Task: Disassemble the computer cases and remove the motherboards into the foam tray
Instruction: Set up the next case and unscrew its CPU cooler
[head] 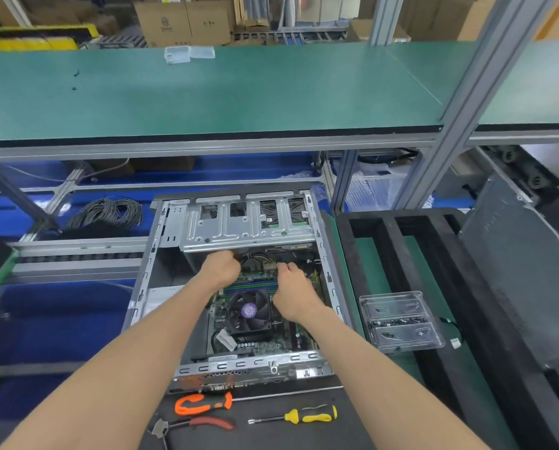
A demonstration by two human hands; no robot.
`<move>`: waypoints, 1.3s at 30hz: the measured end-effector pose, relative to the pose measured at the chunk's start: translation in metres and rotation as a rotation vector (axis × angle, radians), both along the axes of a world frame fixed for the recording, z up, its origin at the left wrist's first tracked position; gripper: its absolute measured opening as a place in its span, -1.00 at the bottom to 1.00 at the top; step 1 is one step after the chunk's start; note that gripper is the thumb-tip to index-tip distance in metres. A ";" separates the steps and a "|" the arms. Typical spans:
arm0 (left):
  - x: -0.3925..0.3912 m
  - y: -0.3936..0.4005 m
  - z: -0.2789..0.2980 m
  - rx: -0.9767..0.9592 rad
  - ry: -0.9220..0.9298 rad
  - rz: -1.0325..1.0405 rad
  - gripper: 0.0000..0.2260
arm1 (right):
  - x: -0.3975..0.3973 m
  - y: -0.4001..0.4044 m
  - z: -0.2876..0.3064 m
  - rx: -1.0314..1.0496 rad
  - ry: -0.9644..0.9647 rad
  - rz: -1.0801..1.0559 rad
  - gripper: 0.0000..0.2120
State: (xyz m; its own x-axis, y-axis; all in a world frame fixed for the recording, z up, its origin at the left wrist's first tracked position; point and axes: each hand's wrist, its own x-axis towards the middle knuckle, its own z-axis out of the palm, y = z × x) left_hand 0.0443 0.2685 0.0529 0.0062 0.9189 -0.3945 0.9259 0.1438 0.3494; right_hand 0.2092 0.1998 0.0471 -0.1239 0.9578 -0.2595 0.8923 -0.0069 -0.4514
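Both hands deep in open case (328,280), over motherboard's (258,347) far edge. Left hand (223,266) curled, right hand (291,280) pinching, at power plug (269,265) between them; grip contents unclear. Plug nearer right. Foam tray (385,222) right of case.

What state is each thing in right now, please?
computer case: side panel off, interior exposed
motherboard: still inside case
left hand: curled, at the cables under the drive cage
right hand: pinching the power connector
foam tray: no motherboards
orange screwdriver, yellow screwdriver, pliers: lying unused
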 end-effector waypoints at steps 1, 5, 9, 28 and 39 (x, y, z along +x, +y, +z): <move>0.004 0.001 0.000 -0.010 -0.015 -0.022 -0.79 | -0.001 0.004 -0.002 -0.001 0.008 -0.014 -0.41; 0.017 0.004 -0.003 -0.038 -0.041 -0.050 -0.86 | -0.008 0.019 -0.009 -0.001 0.005 -0.028 -0.44; 0.021 0.012 -0.019 -0.009 0.033 -0.097 -0.61 | -0.012 0.029 -0.019 -0.052 -0.043 -0.004 -0.44; 0.027 0.011 -0.037 0.282 0.201 -0.235 -0.79 | -0.015 0.053 -0.030 -0.127 -0.112 -0.038 -0.89; 0.028 0.012 -0.036 0.350 0.108 -0.116 -0.86 | -0.015 0.050 -0.029 -0.150 -0.074 -0.063 -0.83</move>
